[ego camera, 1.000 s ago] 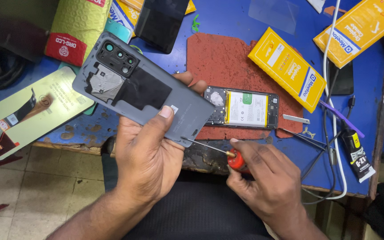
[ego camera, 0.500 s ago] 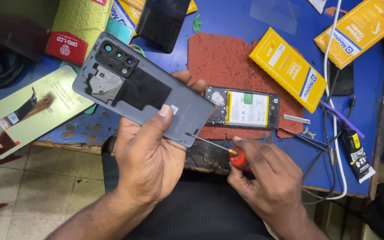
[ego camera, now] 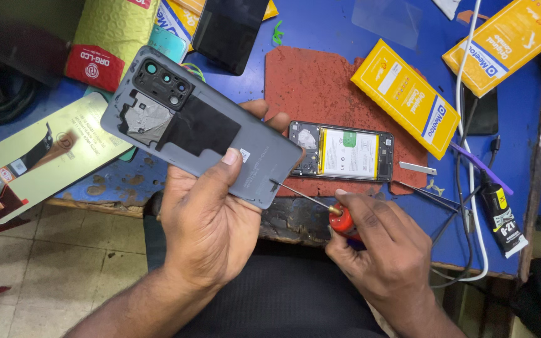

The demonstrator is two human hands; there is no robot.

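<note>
My left hand (ego camera: 211,228) holds a grey phone back cover (ego camera: 198,125) inner side up, thumb pressed on its lower end. The cover shows a camera cutout and a black patch. My right hand (ego camera: 383,250) grips a small red-handled screwdriver (ego camera: 340,220); its thin metal tip touches the cover's lower right edge. Behind them, an opened phone body (ego camera: 342,152) with its white battery exposed lies flat on a red-brown mat (ego camera: 320,81) on the blue table (ego camera: 320,25).
Two yellow boxes (ego camera: 408,97) (ego camera: 505,44) lie at the right. A black phone screen (ego camera: 226,28) rests at the top. Tweezers (ego camera: 430,195), a glue tube (ego camera: 502,216), a white cable (ego camera: 471,163) and a purple tool (ego camera: 480,168) sit at the right. A green card (ego camera: 45,159) lies left.
The screwdriver tip has come up from the table edge to touch the cover's lower edge. My left hand has kept the cover almost still.
</note>
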